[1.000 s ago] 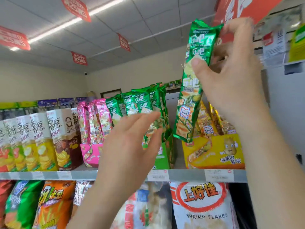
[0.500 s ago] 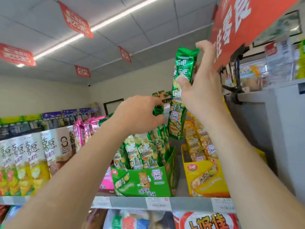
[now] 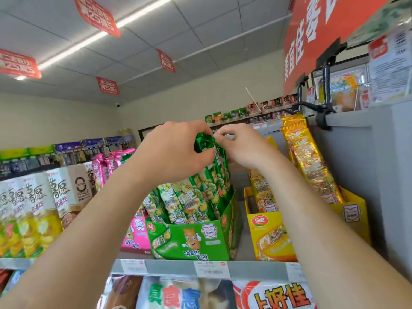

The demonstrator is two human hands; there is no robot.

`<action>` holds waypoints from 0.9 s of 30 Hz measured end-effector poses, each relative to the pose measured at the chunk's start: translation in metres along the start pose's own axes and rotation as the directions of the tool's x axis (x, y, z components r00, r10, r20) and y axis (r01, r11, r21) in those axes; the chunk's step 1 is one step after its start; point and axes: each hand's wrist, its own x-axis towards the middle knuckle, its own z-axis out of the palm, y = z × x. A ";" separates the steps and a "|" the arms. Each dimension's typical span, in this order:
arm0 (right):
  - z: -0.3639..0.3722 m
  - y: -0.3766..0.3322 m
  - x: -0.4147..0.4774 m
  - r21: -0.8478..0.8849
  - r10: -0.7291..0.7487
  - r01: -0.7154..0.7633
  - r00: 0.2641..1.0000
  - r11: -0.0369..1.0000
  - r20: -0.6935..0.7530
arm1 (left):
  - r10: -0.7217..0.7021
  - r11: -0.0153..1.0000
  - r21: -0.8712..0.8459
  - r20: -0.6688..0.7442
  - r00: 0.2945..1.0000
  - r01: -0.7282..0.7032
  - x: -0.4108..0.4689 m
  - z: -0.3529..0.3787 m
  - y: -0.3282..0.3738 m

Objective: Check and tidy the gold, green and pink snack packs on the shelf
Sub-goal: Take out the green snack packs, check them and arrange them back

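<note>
Several green snack packs (image 3: 191, 197) stand upright in a green display box (image 3: 189, 239) on the shelf. My left hand (image 3: 176, 150) grips the tops of the green packs from the left. My right hand (image 3: 238, 143) pinches a green pack's top edge from the right, right beside the left hand. Gold packs (image 3: 310, 161) lean in a yellow box (image 3: 274, 239) to the right. Pink packs (image 3: 104, 163) stand in a pink box (image 3: 136, 237) to the left, partly hidden by my left arm.
Tall white and yellow chip bags (image 3: 29, 210) fill the shelf's left end. The grey shelf edge (image 3: 174, 267) carries price tags, with large snack bags (image 3: 274, 295) below. A grey wall panel (image 3: 379, 175) closes the right side. A red sign (image 3: 323, 30) hangs overhead.
My right hand has brought the raised green pack down into the row in the green box. My left hand stays on the pack tops, and the two hands have come together.
</note>
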 end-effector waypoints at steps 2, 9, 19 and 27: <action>-0.002 -0.002 -0.002 0.022 0.030 -0.030 0.999 0.999 0.020 | 0.012 0.998 -0.070 0.101 0.995 -0.005 0.000 -0.005 -0.001; -0.019 -0.021 -0.012 0.050 0.126 -0.132 0.987 0.990 0.096 | 0.170 0.945 -0.328 0.486 0.857 -0.001 -0.001 -0.052 -0.029; -0.012 -0.017 -0.014 0.135 -0.122 0.104 0.983 0.985 0.139 | 0.070 0.959 -0.285 0.225 0.972 -0.003 -0.004 -0.022 -0.031; -0.004 -0.019 -0.019 -0.057 -0.106 0.110 0.993 0.992 0.055 | 0.046 0.998 -0.043 0.057 0.997 -0.043 -0.020 -0.021 -0.031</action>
